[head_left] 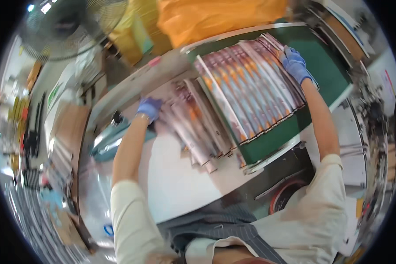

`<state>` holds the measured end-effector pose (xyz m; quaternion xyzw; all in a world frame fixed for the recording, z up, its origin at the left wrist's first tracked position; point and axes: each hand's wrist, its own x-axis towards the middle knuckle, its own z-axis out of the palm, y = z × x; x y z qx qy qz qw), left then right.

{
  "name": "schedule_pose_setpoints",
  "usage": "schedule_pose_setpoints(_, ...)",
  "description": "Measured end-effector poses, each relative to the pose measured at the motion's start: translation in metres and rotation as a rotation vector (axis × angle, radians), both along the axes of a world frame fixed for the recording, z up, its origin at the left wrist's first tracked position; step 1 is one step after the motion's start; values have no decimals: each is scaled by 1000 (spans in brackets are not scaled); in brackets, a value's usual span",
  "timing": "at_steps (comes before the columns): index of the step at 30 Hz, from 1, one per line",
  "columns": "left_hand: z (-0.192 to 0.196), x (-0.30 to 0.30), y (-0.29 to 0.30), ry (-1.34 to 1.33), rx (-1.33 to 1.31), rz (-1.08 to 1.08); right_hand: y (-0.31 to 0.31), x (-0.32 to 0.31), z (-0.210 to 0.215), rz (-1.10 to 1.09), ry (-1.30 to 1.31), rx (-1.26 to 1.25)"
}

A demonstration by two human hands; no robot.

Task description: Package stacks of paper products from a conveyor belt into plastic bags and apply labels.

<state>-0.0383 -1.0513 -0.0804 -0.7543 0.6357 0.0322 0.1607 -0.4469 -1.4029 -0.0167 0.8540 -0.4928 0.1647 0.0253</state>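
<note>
Both my hands wear blue gloves. My left hand (149,108) rests on the far end of a loose fan of printed sheets (193,132) lying on the white table (180,180). My right hand (295,64) presses on the far right edge of an overlapping row of colourful printed sheets (246,86) that lies on a green conveyor belt (325,61). The sheets are long, pinkish with orange marks, and shingled one over the other. Whether either hand actually grips a sheet is not visible.
A large orange bag (215,15) sits beyond the belt. A standing fan (70,26) is at the upper left. A red-rimmed round object (286,193) lies below the table edge on the right. Stacks of paper and shelves fill the left side.
</note>
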Motion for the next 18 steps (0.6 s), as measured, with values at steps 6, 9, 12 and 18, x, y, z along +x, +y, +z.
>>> schedule_pose_setpoints(6,25,19,4,-475,-128,12,150,108,26,95,19,-25)
schedule_pose_setpoints(9,109,22,-7,-804,-487,36,204,137,31,136,-93,-68)
schedule_pose_setpoints(12,202,-25,-13,-985,-351,-23,256,145,56,164,36,104)
schedule_pose_setpoints(18,110,-1,44,-948,-552,-355,322,207,2,338,-109,-25)
